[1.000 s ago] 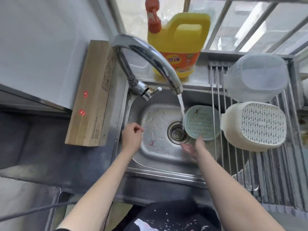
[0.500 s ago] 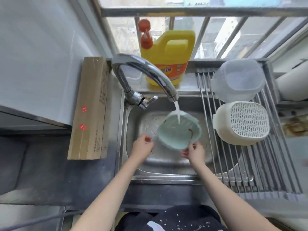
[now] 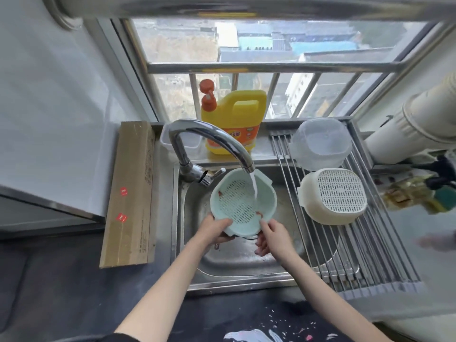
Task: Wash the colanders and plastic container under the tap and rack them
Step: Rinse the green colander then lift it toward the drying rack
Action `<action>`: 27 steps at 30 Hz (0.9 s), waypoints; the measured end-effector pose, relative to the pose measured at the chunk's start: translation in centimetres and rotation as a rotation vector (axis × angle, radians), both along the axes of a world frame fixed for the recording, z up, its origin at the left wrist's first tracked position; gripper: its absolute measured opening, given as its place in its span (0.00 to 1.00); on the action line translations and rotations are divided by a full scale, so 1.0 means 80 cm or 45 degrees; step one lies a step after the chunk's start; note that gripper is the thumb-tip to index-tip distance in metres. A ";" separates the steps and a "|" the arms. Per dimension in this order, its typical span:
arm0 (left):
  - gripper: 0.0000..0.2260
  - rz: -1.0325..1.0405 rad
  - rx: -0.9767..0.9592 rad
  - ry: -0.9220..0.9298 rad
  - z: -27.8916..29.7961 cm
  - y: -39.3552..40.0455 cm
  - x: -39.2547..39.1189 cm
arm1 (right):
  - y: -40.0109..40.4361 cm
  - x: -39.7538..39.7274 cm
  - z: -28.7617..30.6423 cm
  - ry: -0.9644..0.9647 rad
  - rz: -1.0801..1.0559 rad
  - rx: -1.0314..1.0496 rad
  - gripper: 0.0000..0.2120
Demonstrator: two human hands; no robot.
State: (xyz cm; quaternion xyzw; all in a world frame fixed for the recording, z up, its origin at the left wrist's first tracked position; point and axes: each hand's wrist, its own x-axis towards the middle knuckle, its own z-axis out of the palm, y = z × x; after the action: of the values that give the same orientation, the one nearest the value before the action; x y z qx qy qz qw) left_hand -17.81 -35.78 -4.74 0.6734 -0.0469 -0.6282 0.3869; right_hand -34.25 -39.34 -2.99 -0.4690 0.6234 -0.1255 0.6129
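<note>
Both hands are on the mint-green colander (image 3: 243, 202) over the sink (image 3: 237, 262): left hand (image 3: 214, 230) grips the near rim, right hand (image 3: 272, 236) touches its near edge, fingers loosely curled. Tap (image 3: 209, 141) water runs into it. Just right, on the roll-up rack (image 3: 370, 243), a cream colander (image 3: 333, 196) and clear plastic container (image 3: 320, 144) sit upside down. Yellow detergent jug (image 3: 237, 119) stands behind the tap, long cardboard box (image 3: 130, 193) off to the left.

Green colander (image 3: 243, 202) under running tap (image 3: 212, 141), left hand (image 3: 214, 230) gripping rim, right hand (image 3: 271, 236) beside

A home kitchen — steel sink (image 3: 237, 272), tap (image 3: 209, 137), detergent jug (image 3: 234, 119), drying rack (image 3: 357, 255).
</note>
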 end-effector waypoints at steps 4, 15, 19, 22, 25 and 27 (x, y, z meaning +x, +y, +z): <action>0.16 0.113 0.031 -0.061 0.003 0.003 -0.003 | 0.000 -0.009 0.006 0.568 0.215 -0.839 0.13; 0.16 -0.070 -0.124 -0.564 0.024 0.001 -0.027 | -0.041 0.008 -0.036 1.256 1.469 -1.080 0.37; 0.14 0.015 -0.129 -0.607 0.019 0.003 -0.028 | -0.002 0.037 -0.033 1.049 1.640 -0.844 0.42; 0.17 0.019 -0.130 -0.578 0.019 0.012 -0.024 | -0.026 0.020 -0.024 1.183 1.677 -1.026 0.36; 0.18 -0.042 -0.174 -0.541 0.018 0.016 -0.027 | -0.033 0.023 -0.015 1.436 1.451 -1.027 0.36; 0.18 -0.036 -0.187 -0.529 0.014 0.012 -0.029 | -0.011 0.040 -0.018 1.240 1.413 -0.878 0.40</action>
State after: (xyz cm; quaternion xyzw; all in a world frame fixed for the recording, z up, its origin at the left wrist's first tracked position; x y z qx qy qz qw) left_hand -20.16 -34.85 -3.58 0.7575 -0.1807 -0.4764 0.4080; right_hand -31.01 -40.19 -4.40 -0.8739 0.4231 0.2295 0.0671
